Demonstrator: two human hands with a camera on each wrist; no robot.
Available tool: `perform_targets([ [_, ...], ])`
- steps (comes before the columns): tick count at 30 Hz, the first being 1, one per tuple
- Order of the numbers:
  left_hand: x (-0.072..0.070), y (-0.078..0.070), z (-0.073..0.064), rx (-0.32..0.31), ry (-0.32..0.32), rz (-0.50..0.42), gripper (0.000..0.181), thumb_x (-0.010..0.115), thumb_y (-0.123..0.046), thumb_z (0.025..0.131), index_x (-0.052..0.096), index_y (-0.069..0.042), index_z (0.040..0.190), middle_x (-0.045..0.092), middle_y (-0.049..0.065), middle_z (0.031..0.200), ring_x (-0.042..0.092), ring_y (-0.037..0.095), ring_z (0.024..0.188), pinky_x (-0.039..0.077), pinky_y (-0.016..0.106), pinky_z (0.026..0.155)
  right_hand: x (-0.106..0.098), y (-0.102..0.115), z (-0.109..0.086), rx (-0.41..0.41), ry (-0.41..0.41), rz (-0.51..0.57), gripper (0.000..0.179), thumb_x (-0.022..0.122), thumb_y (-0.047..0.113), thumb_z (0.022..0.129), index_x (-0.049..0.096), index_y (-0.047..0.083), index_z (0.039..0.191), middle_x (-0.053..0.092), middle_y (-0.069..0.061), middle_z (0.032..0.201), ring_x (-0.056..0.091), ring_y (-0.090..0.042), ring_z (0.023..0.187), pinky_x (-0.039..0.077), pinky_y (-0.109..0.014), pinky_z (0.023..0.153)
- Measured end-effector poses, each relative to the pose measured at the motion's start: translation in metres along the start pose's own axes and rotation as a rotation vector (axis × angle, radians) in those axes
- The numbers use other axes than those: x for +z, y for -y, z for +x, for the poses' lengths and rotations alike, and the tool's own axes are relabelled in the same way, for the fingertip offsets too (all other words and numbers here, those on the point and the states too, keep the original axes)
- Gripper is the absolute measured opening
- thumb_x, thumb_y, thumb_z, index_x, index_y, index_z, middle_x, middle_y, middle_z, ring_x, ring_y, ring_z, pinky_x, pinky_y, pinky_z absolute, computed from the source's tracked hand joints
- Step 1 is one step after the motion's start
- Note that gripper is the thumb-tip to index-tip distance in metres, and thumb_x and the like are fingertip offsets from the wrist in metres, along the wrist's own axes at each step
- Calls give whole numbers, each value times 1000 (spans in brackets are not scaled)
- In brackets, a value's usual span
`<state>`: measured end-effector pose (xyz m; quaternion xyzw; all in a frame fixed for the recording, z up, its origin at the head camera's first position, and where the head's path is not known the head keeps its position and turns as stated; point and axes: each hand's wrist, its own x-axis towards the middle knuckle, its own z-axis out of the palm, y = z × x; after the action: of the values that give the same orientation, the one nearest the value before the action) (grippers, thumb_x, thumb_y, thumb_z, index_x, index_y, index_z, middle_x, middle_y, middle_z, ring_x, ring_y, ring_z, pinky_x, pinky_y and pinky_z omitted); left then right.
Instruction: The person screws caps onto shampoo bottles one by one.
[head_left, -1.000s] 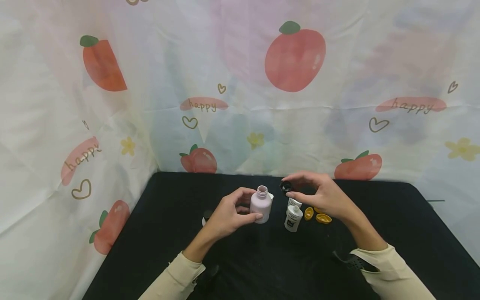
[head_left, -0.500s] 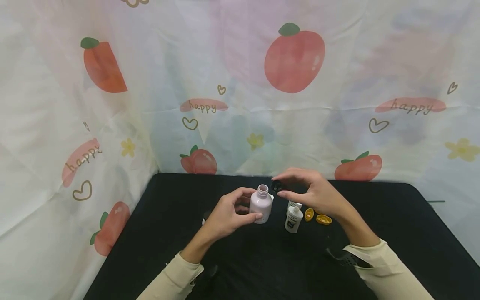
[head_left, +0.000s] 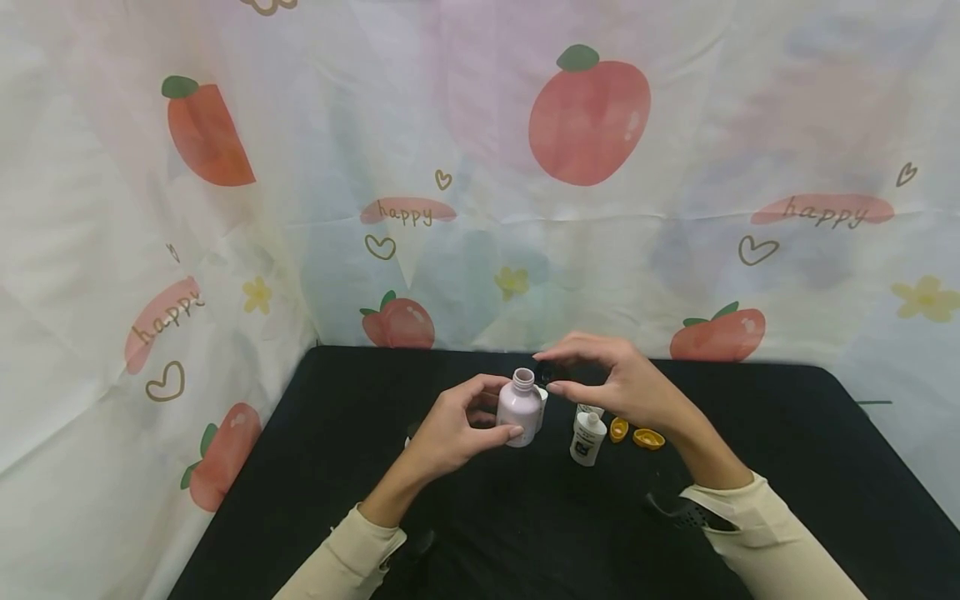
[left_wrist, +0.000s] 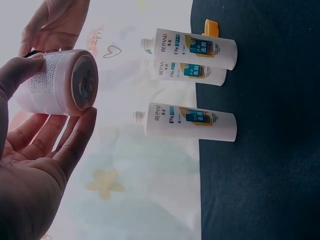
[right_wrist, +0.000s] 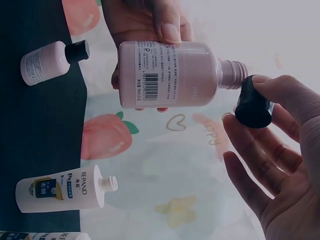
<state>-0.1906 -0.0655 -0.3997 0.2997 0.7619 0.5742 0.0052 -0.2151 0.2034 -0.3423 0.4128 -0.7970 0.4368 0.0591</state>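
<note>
My left hand (head_left: 453,427) holds a small pink bottle (head_left: 519,415) by its body, raised off the table. In the right wrist view the bottle's threaded neck (right_wrist: 233,74) is bare, and a printed label with a barcode shows on its side. My right hand (head_left: 626,382) pinches a black cap (right_wrist: 254,102) between thumb and fingers. The cap is tilted, right beside the mouth of the bottle and not seated on it. The left wrist view shows the base of the pink bottle, with the fingers spread around its side.
Three white shampoo bottles without caps stand on the black table, among them a front one (head_left: 588,438) and one farther left (left_wrist: 192,122). Two yellow caps (head_left: 648,439) lie to their right. A second pink bottle (right_wrist: 45,65), black-capped, stands left. A printed curtain (head_left: 480,167) hangs behind.
My right hand has moved left with the black cap, from over the white bottles to the pink bottle's mouth. The left hand and pink bottle have stayed nearly still.
</note>
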Motion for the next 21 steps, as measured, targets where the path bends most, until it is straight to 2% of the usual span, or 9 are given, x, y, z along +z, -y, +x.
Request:
perform_targets([
  [11, 1, 3, -2, -15, 14, -1, 52, 83, -10, 86, 60, -6, 132, 67, 8, 121, 69, 20, 102, 59, 29, 86, 2, 2, 3, 20, 7, 7, 44, 80, 8, 88, 68, 24, 127, 68, 6, 118, 65, -12, 107, 56, -37, 91],
  [21, 2, 6, -3, -28, 26, 0, 50, 82, -12, 86, 61, -9, 131, 66, 5, 121, 68, 16, 102, 59, 28, 86, 6, 1, 7, 16, -19, 13, 43, 79, 7, 89, 67, 19, 128, 69, 2, 120, 67, -13, 105, 56, -30, 90],
])
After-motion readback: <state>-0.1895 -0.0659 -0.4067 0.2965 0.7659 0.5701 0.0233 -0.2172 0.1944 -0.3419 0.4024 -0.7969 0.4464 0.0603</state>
